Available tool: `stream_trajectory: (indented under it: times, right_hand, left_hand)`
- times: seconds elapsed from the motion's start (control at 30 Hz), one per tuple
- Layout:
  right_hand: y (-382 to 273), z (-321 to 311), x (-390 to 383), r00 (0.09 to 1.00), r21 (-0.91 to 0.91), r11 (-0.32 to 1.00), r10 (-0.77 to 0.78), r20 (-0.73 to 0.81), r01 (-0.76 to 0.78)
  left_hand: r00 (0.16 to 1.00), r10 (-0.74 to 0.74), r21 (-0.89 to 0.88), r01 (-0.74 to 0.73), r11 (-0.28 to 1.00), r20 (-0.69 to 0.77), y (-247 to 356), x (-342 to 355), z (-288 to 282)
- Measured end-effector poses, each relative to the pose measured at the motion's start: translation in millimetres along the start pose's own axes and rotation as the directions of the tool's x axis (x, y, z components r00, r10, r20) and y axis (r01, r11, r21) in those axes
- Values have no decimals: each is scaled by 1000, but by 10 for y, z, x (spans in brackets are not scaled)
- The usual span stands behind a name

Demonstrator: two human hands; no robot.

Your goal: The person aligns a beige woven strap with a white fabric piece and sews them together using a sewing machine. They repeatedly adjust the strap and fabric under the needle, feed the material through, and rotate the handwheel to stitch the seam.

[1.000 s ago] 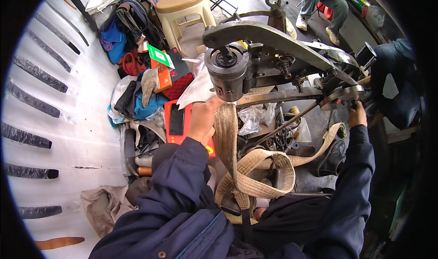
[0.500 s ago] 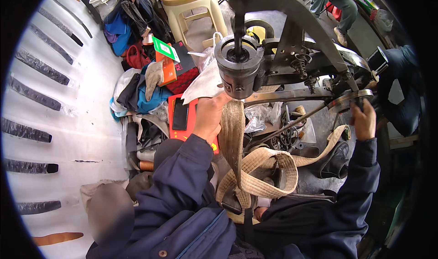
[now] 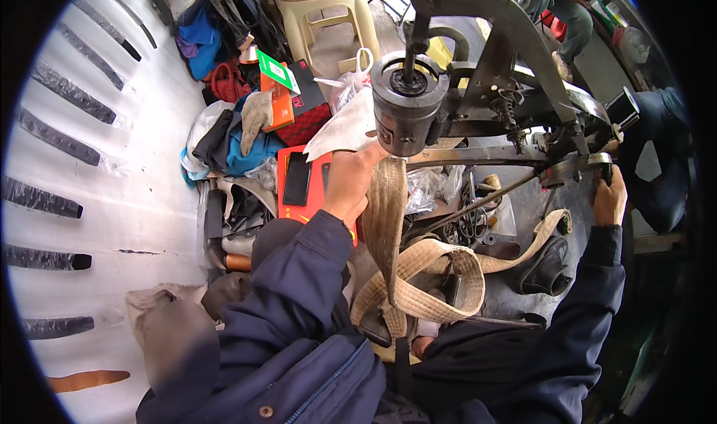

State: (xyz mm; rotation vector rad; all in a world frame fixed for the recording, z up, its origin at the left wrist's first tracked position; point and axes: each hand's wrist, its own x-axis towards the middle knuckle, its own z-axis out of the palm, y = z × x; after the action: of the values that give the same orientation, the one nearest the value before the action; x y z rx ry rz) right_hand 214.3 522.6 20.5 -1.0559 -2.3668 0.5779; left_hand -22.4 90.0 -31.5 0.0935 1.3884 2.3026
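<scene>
My left hand (image 3: 351,184) is closed on a wide beige webbing strap (image 3: 387,222), gripping it just below the round metal head of a hand-cranked sewing machine (image 3: 407,114). From there the strap hangs down and loops over my lap, with one end reaching out to the right. Its upper edge under the machine head is partly hidden by my fingers. On the right, my right hand (image 3: 610,198) is closed around the handle at the rim of the machine's hand wheel (image 3: 571,170).
A phone (image 3: 297,179) lies on a red packet left of my hand. Behind are a beige stool (image 3: 321,10), bags and clothes. A dark shoe (image 3: 547,267) stands on the floor at right. Wrapped dark strips (image 3: 56,136) hang on the white panel at left. Another person's legs (image 3: 575,32) show far right.
My right hand has moved a little outward with the wheel's handle, and the wheel has turned. My left hand still grips the strap below the machine head. The whole view has shifted slightly.
</scene>
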Motion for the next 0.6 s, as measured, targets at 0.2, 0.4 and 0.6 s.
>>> stream_trajectory:
  times: [0.2, 0.4, 0.6]
  right_hand:
    - [730, 170, 310, 994, -166, 981, 97, -47, -103]
    - [1730, 688, 441, 994, -266, 964, -5, -109, -24]
    - [853, 1145, -283, 877, 88, 946, 250, 411, -311]
  left_hand:
    - [999, 0, -25, 1, 1000, 40, -3, -7, -4]
    - [1000, -26, -28, 26, 999, 10, -4, -11, -2]
    - [999, 42, -37, -42, 998, -2, -47, 5, 4]
